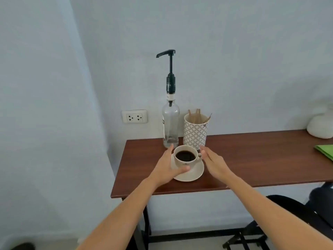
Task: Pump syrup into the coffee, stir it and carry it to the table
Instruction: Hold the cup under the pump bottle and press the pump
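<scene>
Cup (pixel 186 156): full of dark coffee, set on a saucer (pixel 192 175) near the worktop's (pixel 252 159) left end, handle turned to the right.
Bottle (pixel 170 123): stood just behind the cup, its spout (pixel 159 55) aimed left, not over the coffee; the cup is judged to need shifting under it.
Holder (pixel 195 131): stir sticks (pixel 195 115) are kept beside the bottle, within reach for stirring.
Left hand (pixel 164 167): fingers kept straight along the cup's left side, thumb laid at the saucer's front; nothing is gripped.
Right hand (pixel 212 162): held flat and relaxed just right of the handle; contact cannot be told.
Relation: the cup is bracketed between both hands, seemingly to steady or move cup and saucer together.
</scene>
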Available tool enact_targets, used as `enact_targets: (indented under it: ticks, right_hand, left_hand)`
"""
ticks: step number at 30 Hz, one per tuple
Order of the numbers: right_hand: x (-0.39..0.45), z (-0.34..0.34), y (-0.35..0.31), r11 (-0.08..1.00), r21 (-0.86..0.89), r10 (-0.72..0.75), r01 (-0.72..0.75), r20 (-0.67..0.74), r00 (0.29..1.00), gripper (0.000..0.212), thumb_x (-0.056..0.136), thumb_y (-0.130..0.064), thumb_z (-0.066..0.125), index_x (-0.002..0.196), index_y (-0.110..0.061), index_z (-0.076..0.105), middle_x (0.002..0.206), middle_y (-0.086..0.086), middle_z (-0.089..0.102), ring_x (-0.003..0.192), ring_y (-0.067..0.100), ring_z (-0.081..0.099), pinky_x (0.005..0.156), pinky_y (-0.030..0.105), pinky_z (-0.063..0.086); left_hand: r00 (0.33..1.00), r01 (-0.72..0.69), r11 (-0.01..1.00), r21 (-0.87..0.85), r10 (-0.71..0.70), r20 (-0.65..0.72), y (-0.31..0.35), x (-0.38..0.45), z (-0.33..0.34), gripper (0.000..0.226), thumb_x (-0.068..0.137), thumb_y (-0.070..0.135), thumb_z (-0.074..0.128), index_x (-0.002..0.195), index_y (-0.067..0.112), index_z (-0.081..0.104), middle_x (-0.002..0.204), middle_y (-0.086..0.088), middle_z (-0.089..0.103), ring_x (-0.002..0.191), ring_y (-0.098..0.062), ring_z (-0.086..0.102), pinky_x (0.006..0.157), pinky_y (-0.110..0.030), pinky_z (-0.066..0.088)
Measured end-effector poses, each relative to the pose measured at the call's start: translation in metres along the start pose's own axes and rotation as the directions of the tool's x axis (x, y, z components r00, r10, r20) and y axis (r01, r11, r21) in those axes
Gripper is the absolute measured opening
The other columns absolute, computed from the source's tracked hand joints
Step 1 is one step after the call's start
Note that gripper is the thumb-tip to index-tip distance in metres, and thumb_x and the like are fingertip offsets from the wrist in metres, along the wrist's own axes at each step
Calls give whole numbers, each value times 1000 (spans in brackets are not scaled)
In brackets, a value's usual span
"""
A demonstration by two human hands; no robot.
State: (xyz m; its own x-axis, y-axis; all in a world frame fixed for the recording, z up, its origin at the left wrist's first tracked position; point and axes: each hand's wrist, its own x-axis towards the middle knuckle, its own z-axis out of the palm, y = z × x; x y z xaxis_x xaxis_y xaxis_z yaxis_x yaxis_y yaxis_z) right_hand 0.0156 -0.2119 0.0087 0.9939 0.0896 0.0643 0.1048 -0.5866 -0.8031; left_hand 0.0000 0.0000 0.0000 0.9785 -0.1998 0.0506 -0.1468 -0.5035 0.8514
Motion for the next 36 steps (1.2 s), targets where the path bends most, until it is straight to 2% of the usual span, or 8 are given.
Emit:
enact_targets:
  ticks: [4, 7, 10, 19, 24, 28, 31, 36]
  right_hand:
    - [12, 9, 7, 974, 223, 21, -37, 72, 997, 34, 105, -43, 33, 127, -44, 58, 133, -8, 62, 131, 18, 52, 110, 38, 41]
    - [26, 11, 19, 937, 341, 22, -68, 138, 990, 32, 105, -41, 36, 120, -47, 63, 125, -13, 67, 123, 13, 58, 106, 43, 48]
    - [35, 10, 30, 944, 329, -52, -9, 176, 983, 34, 106, -30, 39, 129, -40, 62, 126, -16, 67, 124, 9, 58, 108, 44, 47]
    - [47, -1, 25, 945, 324, -132, 51, 234, 963, 35, 105, -21, 43, 135, -30, 60, 126, -9, 67, 120, 12, 61, 98, 34, 56]
    - [53, -17, -17, 930, 335, -234, 155, 212, 949, 34, 105, -17, 43, 131, -29, 62, 118, -9, 71, 109, 4, 67, 91, 25, 58]
    - [66, -31, -58, 912, 339, -312, 232, 206, 927, 34, 106, -14, 40, 127, -27, 63, 114, -9, 73, 105, 3, 69, 82, 21, 58]
    - [79, -36, -88, 895, 343, -350, 286, 139, 926, 33, 104, -25, 42, 133, -24, 58, 121, -2, 69, 107, 2, 67, 81, 18, 57]
    - [116, -48, -147, 870, 330, -372, 366, -47, 927, 65, 85, -67, 35, 146, -45, 30, 134, -10, 49, 124, 18, 56, 108, 47, 45]
  left_hand:
    - [996, -12, 999, -53, 7, -87, -2, 9, 18, 97, 69, 27, 94, 141, 48, 33, 138, 25, 52, 129, 17, 44, 106, -7, 31]
    - [988, -37, 997, -71, 26, -155, -7, 17, 29, 99, 64, 26, 97, 131, 56, 30, 126, 35, 51, 112, 35, 44, 90, 8, 33]
    - [977, -40, 996, -85, 21, -211, -9, 22, 40, 109, 60, 29, 99, 145, 41, 31, 127, 33, 53, 116, 31, 46, 92, 6, 36]
    - [923, -106, 994, -12, 94, -373, -6, 31, 39, 91, 57, 28, 98, 132, 40, 47, 123, 19, 67, 120, 1, 62, 95, -8, 47]
    - [909, -123, 992, -11, 108, -403, 14, 39, 7, 92, 53, 26, 99, 133, 29, 54, 117, 20, 70, 115, -1, 65, 96, -20, 53]
    - [899, -148, 989, -15, 128, -418, 37, 49, -30, 89, 52, 20, 100, 128, 30, 55, 108, 21, 73, 105, 2, 69, 89, -14, 53]
    - [894, -170, 985, -20, 146, -423, 55, 58, -60, 92, 49, 26, 100, 129, 30, 54, 105, 21, 73, 100, 4, 68, 85, -11, 51]
    - [875, -188, 981, -42, 149, -460, 87, 76, -114, 103, 37, 49, 92, 132, 31, 54, 109, 12, 74, 103, -6, 71, 91, -27, 58]
